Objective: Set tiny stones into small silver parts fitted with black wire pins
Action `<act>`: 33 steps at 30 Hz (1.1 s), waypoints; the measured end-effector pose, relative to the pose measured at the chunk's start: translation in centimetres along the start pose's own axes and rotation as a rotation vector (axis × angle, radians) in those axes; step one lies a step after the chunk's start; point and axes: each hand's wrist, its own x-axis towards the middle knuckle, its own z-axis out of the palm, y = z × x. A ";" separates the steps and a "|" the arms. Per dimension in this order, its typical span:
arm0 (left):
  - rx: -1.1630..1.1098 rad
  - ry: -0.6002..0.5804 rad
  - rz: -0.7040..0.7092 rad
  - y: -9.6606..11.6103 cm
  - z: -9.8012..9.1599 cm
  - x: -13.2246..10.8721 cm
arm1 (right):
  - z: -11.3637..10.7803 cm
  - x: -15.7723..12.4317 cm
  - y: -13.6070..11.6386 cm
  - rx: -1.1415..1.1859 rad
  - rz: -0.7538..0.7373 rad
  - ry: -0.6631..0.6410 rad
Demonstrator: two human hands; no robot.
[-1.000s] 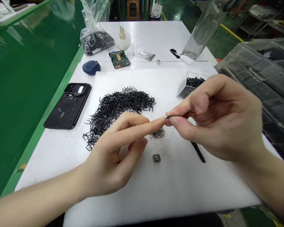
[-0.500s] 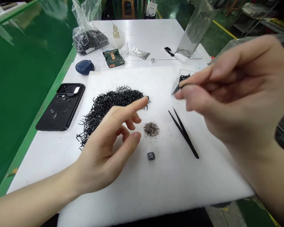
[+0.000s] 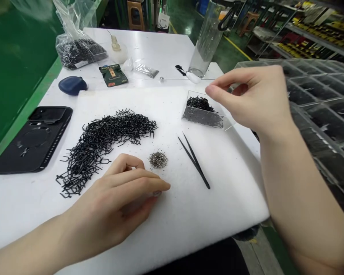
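My left hand [image 3: 126, 202] rests low over the white foam sheet [image 3: 195, 229], its index finger and thumb closed round a small dark glassy block [image 3: 157, 193]. Most of that block is hidden by the fingers. Above the back right edge of a clear box [image 3: 204, 117] holding short black bent pieces [image 3: 199, 103], my right hand [image 3: 246, 99] is pinched. Whether anything sits between those fingertips is not visible. Black tweezers [image 3: 195, 162] lie between the two hands. Beyond my left fingertips is a small heap of brown, glittery grains [image 3: 158, 159].
A curved pile of black bent pieces [image 3: 100, 143] spreads at left, beside a black phone [image 3: 34, 139]. Farther back are a blue rounded case [image 3: 72, 85], a green packet [image 3: 113, 75], a bag of black pieces [image 3: 80, 51] and a clear bottle [image 3: 205, 42]. Compartment trays [image 3: 318, 99] stand at right.
My right hand has moved from close to the camera, pinching a thin dark piece, out to the clear box. My left hand has come down and closed on the glassy block. The view has shifted right.
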 end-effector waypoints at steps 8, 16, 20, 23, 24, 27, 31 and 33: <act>0.015 0.055 -0.139 0.5 -0.4 -0.1 | -1.4 -3.1 -2.2 0.109 -0.062 -0.834; 0.051 0.081 -0.205 1.5 -0.3 -0.3 | 1.6 -3.8 -1.4 0.182 -0.070 -0.908; 0.059 0.100 -0.175 1.3 0.1 -0.4 | 1.1 -2.6 -1.7 0.443 -0.020 -0.775; 0.058 0.121 -0.139 1.2 -0.1 0.0 | 1.7 -2.0 -1.7 0.739 0.112 -0.678; 0.064 0.108 -0.144 1.3 -0.3 0.1 | 2.0 -2.0 -1.7 0.809 0.138 -0.673; 0.076 0.030 -0.171 1.6 -0.7 0.4 | 3.2 -2.4 -1.6 0.865 0.164 -0.682; 0.056 0.047 -0.198 1.9 -0.7 0.3 | 3.9 -3.6 -2.4 0.833 0.142 -0.646; 0.053 0.060 -0.206 1.9 -0.6 0.2 | 3.8 -3.8 -2.8 0.793 0.102 -0.635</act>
